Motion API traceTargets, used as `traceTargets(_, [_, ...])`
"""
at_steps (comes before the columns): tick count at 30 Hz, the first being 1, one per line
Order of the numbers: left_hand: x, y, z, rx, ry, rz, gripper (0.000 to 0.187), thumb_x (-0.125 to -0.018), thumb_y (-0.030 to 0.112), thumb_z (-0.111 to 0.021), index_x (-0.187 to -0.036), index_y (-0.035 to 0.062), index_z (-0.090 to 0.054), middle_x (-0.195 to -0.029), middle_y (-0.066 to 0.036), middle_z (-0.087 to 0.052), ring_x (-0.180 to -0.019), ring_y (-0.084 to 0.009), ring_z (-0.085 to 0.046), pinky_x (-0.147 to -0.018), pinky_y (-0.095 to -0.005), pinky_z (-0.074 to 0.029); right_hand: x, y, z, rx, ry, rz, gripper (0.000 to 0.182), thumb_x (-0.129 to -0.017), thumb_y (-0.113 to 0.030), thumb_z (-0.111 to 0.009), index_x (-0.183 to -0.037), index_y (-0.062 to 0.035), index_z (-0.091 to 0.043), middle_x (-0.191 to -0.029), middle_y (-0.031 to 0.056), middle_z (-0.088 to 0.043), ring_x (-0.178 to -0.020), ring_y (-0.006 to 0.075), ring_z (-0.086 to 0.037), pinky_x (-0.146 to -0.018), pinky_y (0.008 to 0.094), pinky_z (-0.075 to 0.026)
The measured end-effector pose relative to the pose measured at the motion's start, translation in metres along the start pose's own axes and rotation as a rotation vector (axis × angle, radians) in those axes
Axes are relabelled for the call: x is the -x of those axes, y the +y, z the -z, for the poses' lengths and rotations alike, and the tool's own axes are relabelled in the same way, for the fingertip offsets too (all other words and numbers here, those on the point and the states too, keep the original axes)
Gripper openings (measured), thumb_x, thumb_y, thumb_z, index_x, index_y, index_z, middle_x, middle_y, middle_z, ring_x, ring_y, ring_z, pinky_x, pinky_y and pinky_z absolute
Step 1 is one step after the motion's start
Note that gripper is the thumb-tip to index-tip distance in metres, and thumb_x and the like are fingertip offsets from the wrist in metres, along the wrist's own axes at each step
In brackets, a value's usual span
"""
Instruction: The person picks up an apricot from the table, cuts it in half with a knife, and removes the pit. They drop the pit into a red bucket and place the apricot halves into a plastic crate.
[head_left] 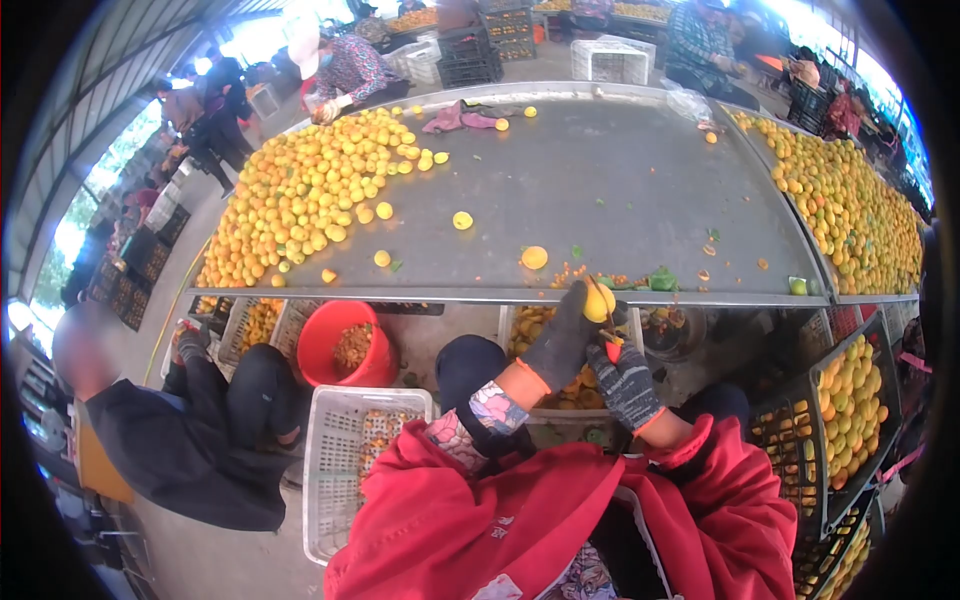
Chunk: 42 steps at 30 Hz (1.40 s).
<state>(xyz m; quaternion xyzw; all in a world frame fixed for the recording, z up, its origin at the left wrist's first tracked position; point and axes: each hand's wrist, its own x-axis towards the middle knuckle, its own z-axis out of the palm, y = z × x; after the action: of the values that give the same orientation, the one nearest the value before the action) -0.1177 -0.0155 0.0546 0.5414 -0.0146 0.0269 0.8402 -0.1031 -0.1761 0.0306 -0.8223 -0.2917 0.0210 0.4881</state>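
My left hand [562, 345], in a dark grey glove, is closed around a round yellow fruit [598, 302] just past the near edge of the metal table [620, 190]. Close beside it, my right hand [628, 385], in a grey knit glove, grips a small red-handled tool [613, 350] whose tip meets the fruit; its exact kind is too small to make out. On the table near my hands lie a cut fruit [534, 257], orange scraps [572, 272] and green leaves [662, 279]. Under them, a crate of fruit [575, 392] is partly hidden by my arms.
Piled fruit [310, 185] covers the table's left; more fruit [840, 200] lies beyond a divider at right. A red bucket [340, 345] and white crate [325, 460] stand at my left, near a seated person [180, 440]. Black fruit crates [830, 430] are at my right.
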Motion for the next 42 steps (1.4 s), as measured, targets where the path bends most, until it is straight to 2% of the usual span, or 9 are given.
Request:
traceTargets(3, [-0.007,0.008,0.008,-0.09,-0.03,-0.062,0.059,-0.099,0.056,-0.042,-0.116,0.0016,-0.055,-0.108,-0.014,-0.064,-0.098,-0.0248,-0.065,-0.088,-0.0393,-0.053,0.012,-0.016,0.016,-0.063,0.071,0.198,0.021,-0.092,-0.014,-0.064,-0.108,0.0,-0.064,-0.086,0.0187,-0.065,-0.077,0.0329,-0.063,-0.069,0.0391,-0.05])
traceTargets(6, [0.002,0.04,0.004,0.087,-0.11,0.174,0.054,-0.097,0.054,-0.046,-0.112,0.0035,-0.059,-0.09,-0.012,-0.065,-0.074,-0.0254,-0.066,-0.074,-0.0404,-0.056,0.002,-0.031,0.028,-0.529,0.135,-0.006,0.035,-0.089,-0.021,-0.071,-0.114,0.0017,-0.062,-0.081,0.0112,-0.064,-0.074,0.0216,-0.063,-0.069,0.0331,-0.05])
traceTargets(10, [0.012,0.048,0.006,0.111,-0.356,0.333,0.048,-0.097,0.051,-0.045,-0.114,0.0072,-0.059,-0.072,-0.004,-0.053,-0.055,-0.0147,-0.046,-0.055,-0.033,-0.048,-0.027,-0.032,0.071,-0.083,-0.164,0.049,0.04,-0.088,-0.026,-0.073,-0.119,-0.0018,-0.063,-0.092,0.0094,-0.066,-0.081,0.0243,-0.064,-0.077,0.0332,-0.051])
traceTargets(19, [0.023,0.064,-0.031,-0.229,-0.048,0.42,0.058,-0.1,0.058,-0.035,-0.127,0.0098,-0.053,-0.074,-0.001,-0.053,-0.053,-0.0111,-0.045,-0.051,-0.027,-0.044,-0.023,-0.046,0.057,-0.376,-0.115,0.125,0.047,-0.088,-0.026,-0.073,-0.123,0.002,-0.059,-0.106,0.0139,-0.068,-0.096,0.0224,-0.066,-0.083,0.0349,-0.051])
traceTargets(24, [0.02,0.017,-0.029,-0.669,0.057,-0.286,0.055,-0.103,0.047,-0.036,-0.136,0.0034,-0.046,-0.102,-0.008,-0.06,-0.06,-0.0145,-0.057,-0.059,-0.0291,-0.05,-0.016,-0.03,0.039,-0.348,0.04,0.164,0.043,-0.089,-0.019,-0.071,-0.124,0.0027,-0.059,-0.109,0.0161,-0.067,-0.097,0.0233,-0.066,-0.084,0.0338,-0.051])
traceTargets(28, [0.012,0.012,-0.033,-0.923,0.087,-0.699,0.048,-0.096,0.012,-0.05,-0.139,-0.0062,-0.039,-0.134,-0.027,-0.051,-0.12,-0.04,-0.055,-0.097,-0.0407,-0.047,-0.01,-0.045,0.03,-0.447,0.137,0.187,0.042,-0.089,-0.011,-0.068,-0.127,0.0029,-0.057,-0.11,0.0205,-0.065,-0.098,0.0306,-0.065,-0.084,0.0371,-0.051])
traceTargets(32, [0.017,0.013,-0.044,-0.786,0.147,-0.554,0.045,-0.104,0.024,-0.039,-0.14,-0.0025,-0.041,-0.131,-0.019,-0.054,-0.117,-0.0256,-0.057,-0.101,-0.0371,-0.043,-0.013,-0.026,0.03,0.425,0.353,0.654,0.051,-0.083,0.0,-0.065,-0.132,0.003,-0.052,-0.117,0.0224,-0.062,-0.102,0.0407,-0.063,-0.088,0.0413,-0.051])
traceTargets(38, [0.001,0.003,-0.035,-0.684,0.096,-0.61,0.048,-0.102,0.023,-0.047,-0.144,0.0012,-0.039,-0.127,-0.012,-0.053,-0.109,-0.0161,-0.054,-0.088,-0.0297,-0.049,-0.028,0.004,0.03,0.083,0.242,0.57,0.051,-0.086,0.001,-0.062,-0.135,0.0004,-0.048,-0.116,0.0192,-0.063,-0.106,0.0393,-0.062,-0.09,0.0436,-0.052])
traceTargets(42, [0.014,0.011,-0.027,-0.327,0.013,-0.256,0.046,-0.101,0.022,-0.05,-0.141,0.0039,-0.04,-0.12,-0.008,-0.055,-0.103,-0.0153,-0.056,-0.083,-0.0309,-0.051,-0.024,0.006,0.032,-0.067,0.209,0.487,0.046,-0.09,-0.003,-0.062,-0.134,-0.0014,-0.049,-0.11,0.0176,-0.064,-0.096,0.0341,-0.064,-0.084,0.0397,-0.053])
